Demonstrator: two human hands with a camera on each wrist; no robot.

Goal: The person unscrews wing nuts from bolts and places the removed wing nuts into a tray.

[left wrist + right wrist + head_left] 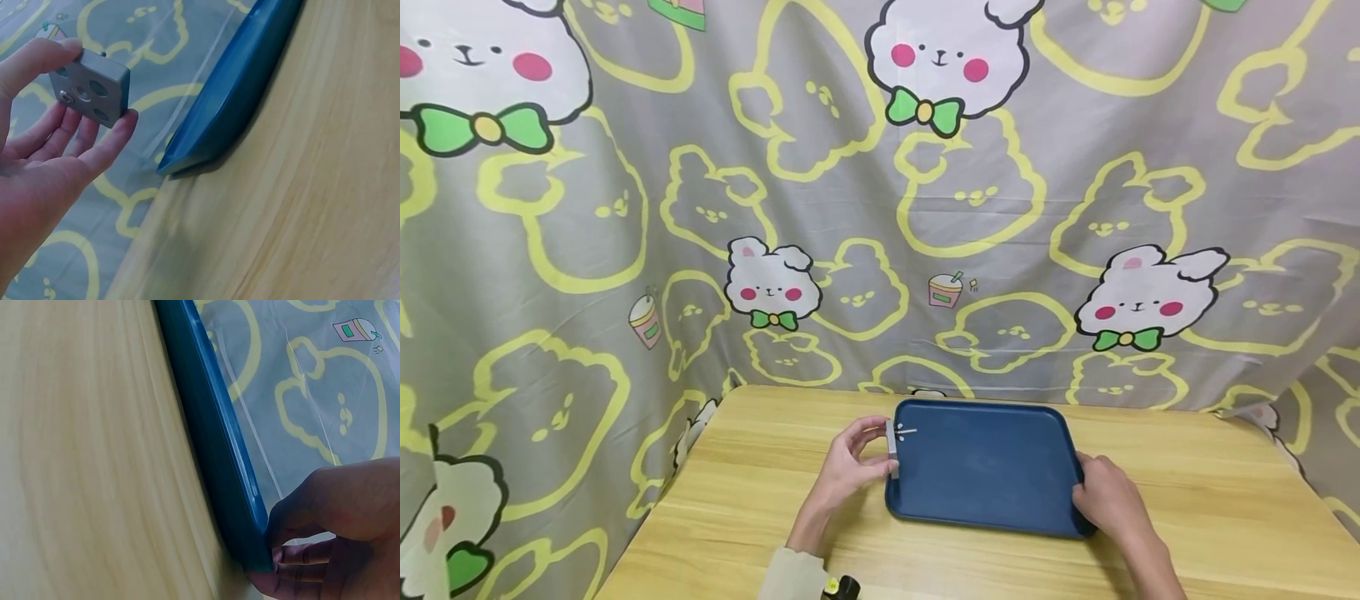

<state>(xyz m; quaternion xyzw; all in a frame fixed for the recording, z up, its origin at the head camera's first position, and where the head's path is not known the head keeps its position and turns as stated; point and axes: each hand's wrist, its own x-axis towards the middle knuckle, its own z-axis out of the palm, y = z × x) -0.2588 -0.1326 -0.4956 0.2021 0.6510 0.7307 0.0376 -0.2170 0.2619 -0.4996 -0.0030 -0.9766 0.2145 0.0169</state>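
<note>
My left hand [845, 468] pinches a small grey square block [92, 87] by its edges, thumb on one side and fingertips on the other. Round holes and a screw head show on the block's face in the left wrist view. From its far side a thin shaft with small prongs sticks out in the head view. The block is at the left rim of a dark blue rectangular tray [985, 471], raised above the table in the left wrist view. With thumb and curled fingers, my right hand [1108, 493] grips the tray's right rim near its front corner.
The tray is on a light wooden table [730, 500], close to its back edge. A grey curtain [865, 200] printed with rabbits and yellow outlines hangs behind and at both sides. A black and yellow item [842, 587] is at the left sleeve.
</note>
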